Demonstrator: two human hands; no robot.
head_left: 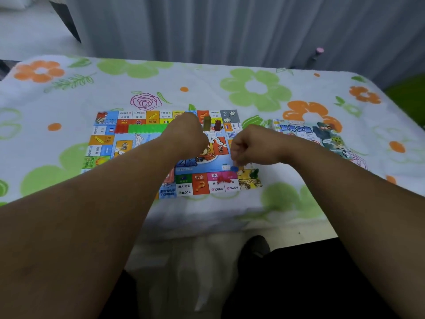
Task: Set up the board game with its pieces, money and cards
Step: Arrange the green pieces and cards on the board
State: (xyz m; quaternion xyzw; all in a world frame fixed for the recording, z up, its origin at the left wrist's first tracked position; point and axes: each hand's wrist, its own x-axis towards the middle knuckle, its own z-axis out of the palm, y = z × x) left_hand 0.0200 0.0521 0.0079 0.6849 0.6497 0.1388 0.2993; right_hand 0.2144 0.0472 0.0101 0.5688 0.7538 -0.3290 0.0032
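Board [200, 185] on cloth [264, 210]; red pawn [222, 179] and green pawn [254, 173] sit on the near row by the right corner. Right hand [250, 146] pinches blue pawn [234, 168] under its fingertips, just left of green pawn, so right is nearer that corner. Left hand [187, 134] curled mid-board, contents can't tell. Green houses [147, 128] beyond

Board [108, 140] lies flat on the cloth. Green house row [147, 128] touches red houses [121, 128], upper left. 2 upright blocks upper right: olive block [207, 122], dark red block [217, 125]. Red token [222, 180] and green token [254, 173] sit near the bottom-right corner. Blue token [234, 168] pinched by right hand [250, 146].
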